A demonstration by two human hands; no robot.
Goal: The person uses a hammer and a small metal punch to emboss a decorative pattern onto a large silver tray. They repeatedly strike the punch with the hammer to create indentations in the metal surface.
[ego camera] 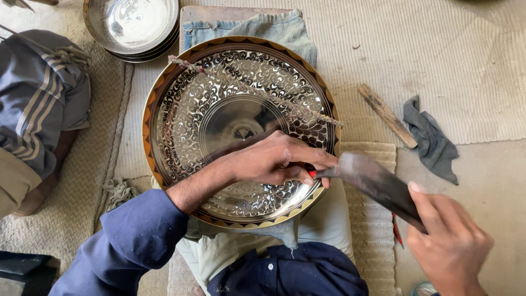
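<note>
Brass tray (241, 131) – left hand (274, 159) hides its engraving tool (315, 173).

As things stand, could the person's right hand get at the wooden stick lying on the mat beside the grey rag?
Probably not at once: the right hand is wrapped around the dark hammer, so it is not free. The path itself looks open: the wooden stick lies uncovered on the mat, beside the grey rag.

You're sitting on the floor (493, 181), bare tan concrete at right. Ribbed beige mat (438, 66) covers most of it, a coarser woven rug (82, 186) lies left. Daylight is soft and even, with weak shadows.
</note>
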